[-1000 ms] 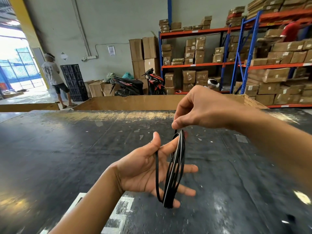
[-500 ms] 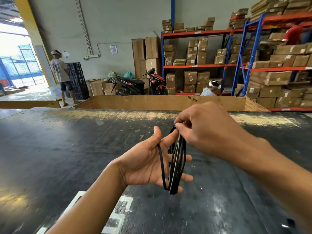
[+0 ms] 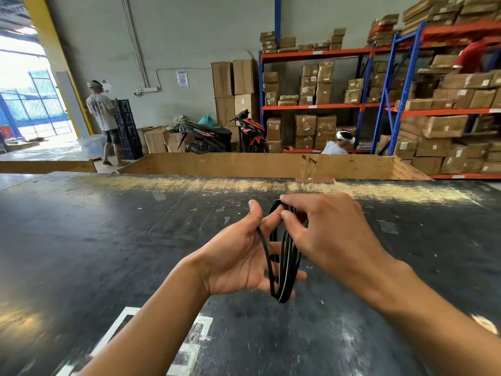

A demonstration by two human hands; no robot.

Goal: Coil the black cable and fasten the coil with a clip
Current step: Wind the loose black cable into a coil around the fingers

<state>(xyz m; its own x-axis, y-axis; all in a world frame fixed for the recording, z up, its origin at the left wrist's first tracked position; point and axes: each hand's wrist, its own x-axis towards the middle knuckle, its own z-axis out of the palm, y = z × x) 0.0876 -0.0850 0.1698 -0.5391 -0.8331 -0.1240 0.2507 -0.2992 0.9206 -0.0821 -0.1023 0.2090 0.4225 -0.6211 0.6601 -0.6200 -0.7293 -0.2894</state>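
Near edge: a white printed sheet (image 3: 195, 337) lies on our dark table (image 3: 81, 240), its print too blurred to read
Left hand (image 3: 238, 256): palm up, fingers straight, carrying the loops
Right hand (image 3: 333, 234): thumb and forefinger pinch the coil's top
Black cable (image 3: 284, 267): thin loops in a narrow oval, held above mid-table
Room: tabletop runs wide both sides to a worn far edge
Beyond: wooden crate (image 3: 244, 165) just behind; the wall notice (image 3: 183, 79) is unreadable to us

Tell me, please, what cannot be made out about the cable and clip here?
Head view:
- Ends of black cable: lost among its loops and behind the right hand.
- Any clip: none seen; the right hand's curled fingers could hide one.
- Fingertips of left hand: partly behind the cable.
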